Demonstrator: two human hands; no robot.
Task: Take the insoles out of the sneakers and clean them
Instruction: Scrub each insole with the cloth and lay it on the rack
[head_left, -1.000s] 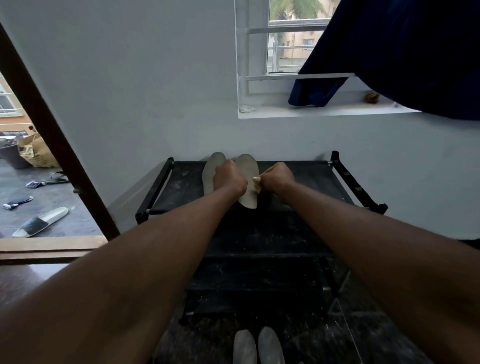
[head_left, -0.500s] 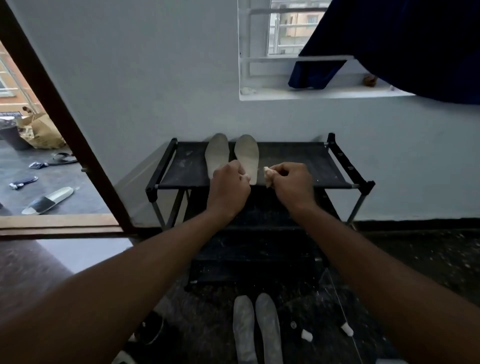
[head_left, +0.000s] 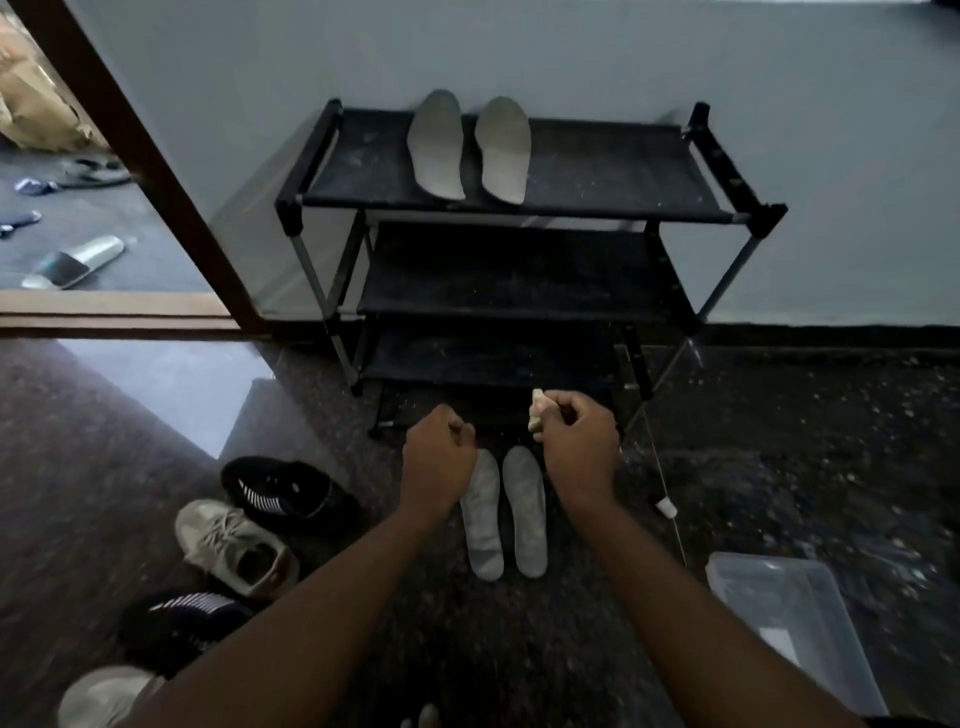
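Note:
Two pale grey insoles lie side by side on the top shelf of a black shoe rack, toes against the wall. A second pair of grey insoles lies on the dark floor in front of the rack. My left hand hovers over the left floor insole with its fingers curled and nothing in it. My right hand pinches a small cream wad of cloth just above the right floor insole.
Sneakers lie on the floor at the left: a black one, a beige one and another black one. A clear plastic bin stands at the lower right. An open doorway with a brown frame is at the left.
My view has tilted down from the window to the floor. Both hands have left the insoles on the top shelf and dropped down over the pair on the floor.

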